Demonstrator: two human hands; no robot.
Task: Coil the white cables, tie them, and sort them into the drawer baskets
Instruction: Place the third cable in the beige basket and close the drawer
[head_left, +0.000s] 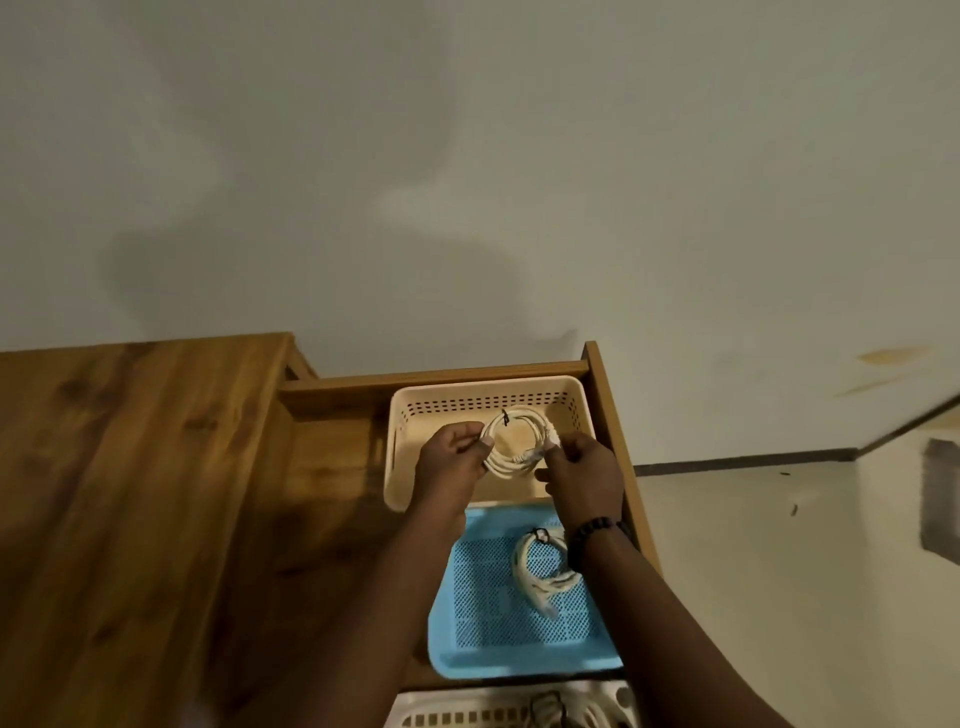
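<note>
Dim warm light, soft shadows on wall (467, 182), wide-angle bending at edges, perhaps slight blur

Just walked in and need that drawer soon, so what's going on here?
A person is sorting tied white cables into baskets in an open wooden drawer. Both the left hand and right hand hold a coiled cable over the beige basket. Another coiled cable already lies in the blue basket. A white basket shows at the bottom edge.
</note>
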